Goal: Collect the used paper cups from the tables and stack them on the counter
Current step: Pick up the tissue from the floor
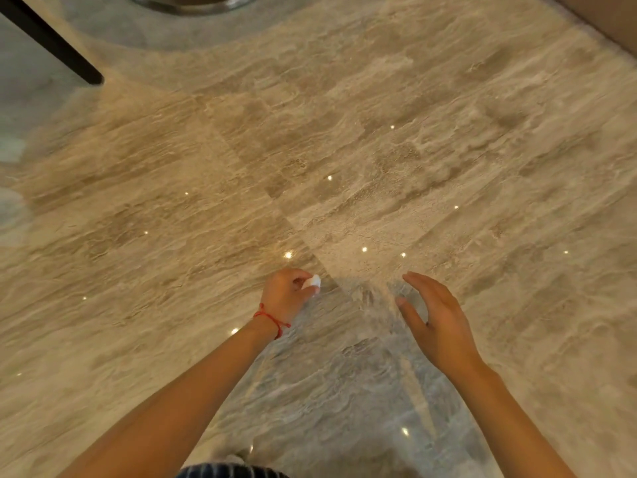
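Observation:
No paper cup, table top or counter shows in the head view; I look down at a polished beige marble floor (344,167). My left hand (286,298), with a red string on the wrist, has its fingers curled round a small white object (313,281), too small to identify. My right hand (434,319) hangs over the floor with straight, relaxed fingers and holds nothing.
A dark slanted furniture leg (51,43) stands at the upper left. A round metal base (193,3) sits at the top edge. A beige wall or cabinet edge (610,19) runs along the upper right. Ceiling lights reflect as small dots in the floor.

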A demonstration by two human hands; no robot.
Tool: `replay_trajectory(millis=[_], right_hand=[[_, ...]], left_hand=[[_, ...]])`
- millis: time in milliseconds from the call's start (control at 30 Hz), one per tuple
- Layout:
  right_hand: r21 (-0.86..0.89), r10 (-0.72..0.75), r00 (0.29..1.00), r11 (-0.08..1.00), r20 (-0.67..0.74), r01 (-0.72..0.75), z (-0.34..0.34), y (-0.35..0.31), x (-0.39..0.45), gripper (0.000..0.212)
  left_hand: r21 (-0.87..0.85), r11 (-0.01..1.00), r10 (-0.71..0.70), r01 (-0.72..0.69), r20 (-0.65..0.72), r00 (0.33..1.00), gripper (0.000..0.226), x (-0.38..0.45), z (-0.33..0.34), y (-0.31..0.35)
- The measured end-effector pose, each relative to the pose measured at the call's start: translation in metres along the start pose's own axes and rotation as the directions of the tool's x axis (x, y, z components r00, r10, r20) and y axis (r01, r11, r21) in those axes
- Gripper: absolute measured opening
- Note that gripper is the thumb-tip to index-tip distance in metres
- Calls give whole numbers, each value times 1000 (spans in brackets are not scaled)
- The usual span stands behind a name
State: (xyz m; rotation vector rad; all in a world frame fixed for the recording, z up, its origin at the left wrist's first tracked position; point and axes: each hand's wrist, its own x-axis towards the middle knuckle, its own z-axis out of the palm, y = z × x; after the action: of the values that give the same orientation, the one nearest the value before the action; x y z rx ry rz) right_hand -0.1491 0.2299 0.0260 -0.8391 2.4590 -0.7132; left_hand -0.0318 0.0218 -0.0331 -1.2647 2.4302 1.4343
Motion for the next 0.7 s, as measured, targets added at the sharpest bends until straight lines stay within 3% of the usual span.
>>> replay_trajectory(millis=[100, 233, 333, 567, 700], right_hand=[[23, 22, 1000, 999, 20, -22, -22, -21, -7, 41], [5, 10, 998, 1000, 55, -10, -68, -66, -27, 44], [-21, -4, 999, 1000, 44, 5, -110, -104, -42, 44], [-90, -57, 998, 994, 5, 58, -223, -205, -80, 44], [-104, -80, 997, 992, -18, 78, -289, -268, -100, 40]], left_hand=[[-334, 920, -207, 204, 27, 978, 6, -24, -22, 28], [-544, 782, -315, 303, 74, 946, 6, -67, -66, 74], [-611, 728, -342, 312, 70, 937, 15, -101, -103, 112], [-690, 650, -395, 318, 51, 917, 13, -178, -203, 209], [-709, 651, -366, 273, 22, 930, 32, -219, -268, 274]])
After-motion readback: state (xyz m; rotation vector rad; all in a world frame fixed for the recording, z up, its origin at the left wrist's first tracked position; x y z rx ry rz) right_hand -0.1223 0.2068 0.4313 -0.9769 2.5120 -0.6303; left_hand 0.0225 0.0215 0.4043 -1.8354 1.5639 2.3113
